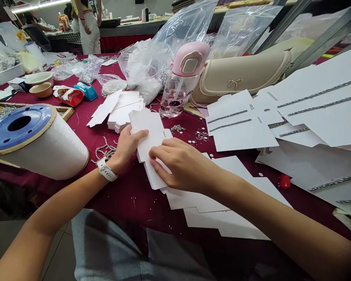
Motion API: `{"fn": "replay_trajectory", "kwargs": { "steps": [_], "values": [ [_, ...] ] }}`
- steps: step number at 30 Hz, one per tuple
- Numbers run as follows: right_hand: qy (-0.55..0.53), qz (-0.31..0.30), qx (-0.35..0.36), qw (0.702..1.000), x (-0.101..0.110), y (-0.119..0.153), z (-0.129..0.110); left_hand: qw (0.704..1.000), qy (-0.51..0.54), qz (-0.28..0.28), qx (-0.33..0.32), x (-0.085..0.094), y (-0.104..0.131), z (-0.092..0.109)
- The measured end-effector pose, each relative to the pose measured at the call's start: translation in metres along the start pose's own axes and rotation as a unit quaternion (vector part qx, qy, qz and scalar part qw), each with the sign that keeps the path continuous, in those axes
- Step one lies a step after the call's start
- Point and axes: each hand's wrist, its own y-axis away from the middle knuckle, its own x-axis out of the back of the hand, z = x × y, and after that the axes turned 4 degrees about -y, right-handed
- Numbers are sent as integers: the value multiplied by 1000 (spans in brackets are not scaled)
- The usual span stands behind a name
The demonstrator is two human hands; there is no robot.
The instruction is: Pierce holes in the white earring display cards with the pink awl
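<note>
My left hand grips a white printed card, its thumb lying across the face. At the card's lower right edge my right hand is closed, thumb and forefinger together; what is between the fingertips is hidden. More white cards lie fanned out beneath, running right under my right forearm. Just behind my left hand is a stack of white cards. Silver chain lies loose beside my left wrist, and small silver pieces lie behind the held card.
A big white thread spool with a blue end stands at left. Behind the cards are a pink-lidded bottle and a beige bag. Cards carrying silver chains overlap on the right. A person stands in the background.
</note>
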Motion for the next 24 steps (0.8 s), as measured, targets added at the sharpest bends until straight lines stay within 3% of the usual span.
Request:
{"fn": "replay_trajectory", "kwargs": {
  "steps": [2, 6, 12, 24],
  "values": [
    [-7, -7, -5, 1000, 4, -1, -3, 1000, -20, 15, -7, 0, 1, 0],
    [-67, -32, 52, 996, 6, -1, -6, 998, -51, 30, -14, -1, 4, 1],
    [-56, 23, 107, 992, -1, 1, -12, 996, -58, 63, -17, 0, 3, -2],
    [-69, 40, 98, 992, -4, 13, -25, 995, -25, 97, -20, 2, 3, 1]
  ]
}}
